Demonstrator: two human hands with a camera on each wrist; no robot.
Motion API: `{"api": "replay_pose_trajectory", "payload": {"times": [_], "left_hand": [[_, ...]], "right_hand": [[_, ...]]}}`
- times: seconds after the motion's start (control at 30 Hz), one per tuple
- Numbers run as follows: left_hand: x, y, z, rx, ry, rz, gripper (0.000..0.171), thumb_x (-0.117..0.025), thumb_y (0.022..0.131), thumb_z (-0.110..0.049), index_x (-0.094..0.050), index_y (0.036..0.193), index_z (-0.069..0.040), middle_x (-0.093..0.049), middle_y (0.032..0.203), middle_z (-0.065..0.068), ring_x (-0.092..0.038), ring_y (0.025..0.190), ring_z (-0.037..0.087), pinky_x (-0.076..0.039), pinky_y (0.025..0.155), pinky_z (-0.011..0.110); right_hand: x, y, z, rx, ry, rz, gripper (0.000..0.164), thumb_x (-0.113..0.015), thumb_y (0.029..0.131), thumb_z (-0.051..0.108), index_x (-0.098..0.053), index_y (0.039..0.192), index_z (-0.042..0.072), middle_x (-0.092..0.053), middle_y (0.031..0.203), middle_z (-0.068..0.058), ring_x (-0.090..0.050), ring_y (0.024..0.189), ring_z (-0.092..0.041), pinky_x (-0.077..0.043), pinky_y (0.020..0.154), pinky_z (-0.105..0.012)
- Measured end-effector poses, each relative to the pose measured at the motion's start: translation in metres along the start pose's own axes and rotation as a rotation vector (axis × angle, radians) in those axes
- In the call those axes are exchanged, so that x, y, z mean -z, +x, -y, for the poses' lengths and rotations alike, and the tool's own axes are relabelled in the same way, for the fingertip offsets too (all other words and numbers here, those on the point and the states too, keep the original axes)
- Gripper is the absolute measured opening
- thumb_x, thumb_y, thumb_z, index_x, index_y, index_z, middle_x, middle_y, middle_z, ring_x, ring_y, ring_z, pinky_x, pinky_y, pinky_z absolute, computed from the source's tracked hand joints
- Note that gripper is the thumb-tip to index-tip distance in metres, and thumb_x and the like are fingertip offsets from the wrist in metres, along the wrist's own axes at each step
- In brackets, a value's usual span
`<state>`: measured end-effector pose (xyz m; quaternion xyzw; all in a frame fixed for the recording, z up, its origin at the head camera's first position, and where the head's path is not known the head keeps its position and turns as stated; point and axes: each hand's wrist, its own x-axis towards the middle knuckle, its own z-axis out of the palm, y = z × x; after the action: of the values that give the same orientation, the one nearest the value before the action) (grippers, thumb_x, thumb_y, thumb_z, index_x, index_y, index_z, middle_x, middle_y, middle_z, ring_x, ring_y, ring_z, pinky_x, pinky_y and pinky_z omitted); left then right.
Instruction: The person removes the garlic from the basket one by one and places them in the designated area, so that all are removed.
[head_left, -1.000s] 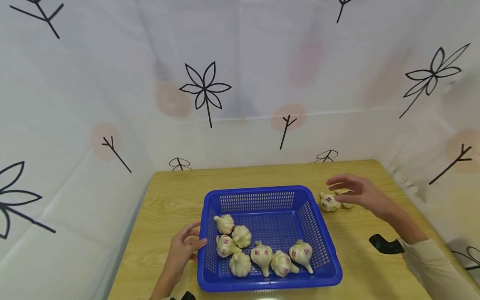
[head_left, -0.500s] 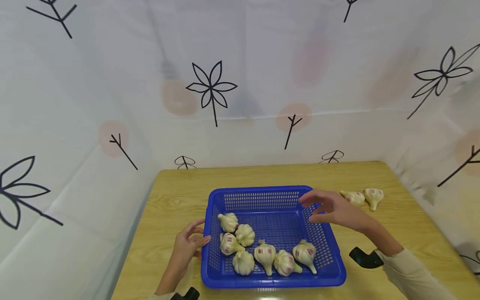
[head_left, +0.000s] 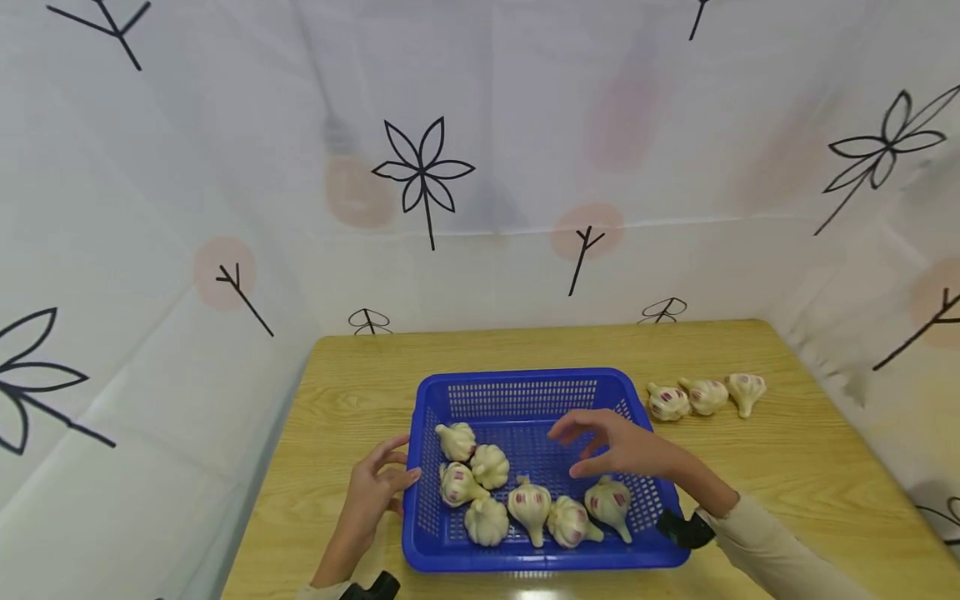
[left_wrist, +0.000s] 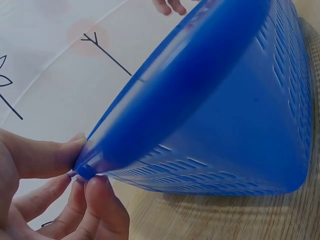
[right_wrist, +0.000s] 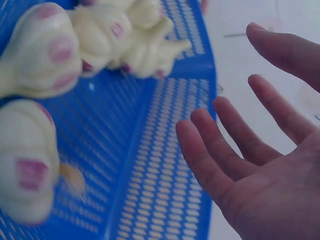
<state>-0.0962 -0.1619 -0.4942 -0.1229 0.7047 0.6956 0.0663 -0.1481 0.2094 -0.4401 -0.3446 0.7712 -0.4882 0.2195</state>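
A blue plastic basket [head_left: 525,563] stands on the wooden table, with several garlic bulbs [head_left: 529,505] along its left and near sides. My left hand [head_left: 371,492] pinches the left rim between thumb and fingers; the left wrist view shows the thumb [left_wrist: 50,156] above the rim and fingertips beneath it. Over the right part of the basket hovers my right hand [head_left: 626,446], fingers spread and loosely bent, holding nothing. In the right wrist view its palm [right_wrist: 280,192] faces the basket, apart from the garlic bulbs [right_wrist: 42,50].
Right of the basket, three more garlic bulbs [head_left: 705,396] lie in a row on the table [head_left: 360,383]. A white patterned cloth [head_left: 495,283] hangs behind and at both sides of the table.
My right hand has moved left from the bulbs on the table to above the basket, uncovering three bulbs there. The left hand keeps its grip on the rim.
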Motion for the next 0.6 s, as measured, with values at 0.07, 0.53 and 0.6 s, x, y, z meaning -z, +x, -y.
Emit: {"api": "replay_pose_trajectory", "payload": {"times": [0.07,0.53,0.6], "left_hand": [[0.0,0.001,0.0,0.0,0.003,0.001,0.057,-0.073,0.08,-0.003,-0.053,0.133,-0.009,-0.055,0.104,0.015,-0.057,0.066,0.014,-0.045,0.041,0.027],[0.0,0.001,0.0,0.003,0.02,-0.018,0.054,-0.074,0.078,-0.004,-0.057,0.128,-0.011,-0.055,0.101,0.013,-0.059,0.066,0.016,-0.046,0.041,0.026],[0.0,0.001,-0.001,0.003,0.023,-0.015,0.054,-0.074,0.078,-0.004,-0.056,0.129,-0.01,-0.055,0.101,0.013,-0.059,0.067,0.016,-0.046,0.041,0.026]], "right_hand": [[-0.006,0.004,-0.002,-0.01,0.007,0.023,0.04,-0.07,0.086,0.021,-0.056,0.123,0.013,-0.056,0.123,-0.009,-0.055,0.11,-0.023,-0.052,0.081,-0.038],[-0.047,0.037,-0.021,-0.132,0.082,0.186,0.042,-0.078,0.077,0.011,-0.059,0.114,0.003,-0.056,0.119,-0.017,-0.052,0.105,-0.038,-0.051,0.08,-0.036],[-0.05,0.04,-0.022,-0.145,0.068,0.194,0.042,-0.079,0.075,0.01,-0.061,0.112,0.003,-0.057,0.116,-0.016,-0.054,0.102,-0.034,-0.05,0.081,-0.036]]}}
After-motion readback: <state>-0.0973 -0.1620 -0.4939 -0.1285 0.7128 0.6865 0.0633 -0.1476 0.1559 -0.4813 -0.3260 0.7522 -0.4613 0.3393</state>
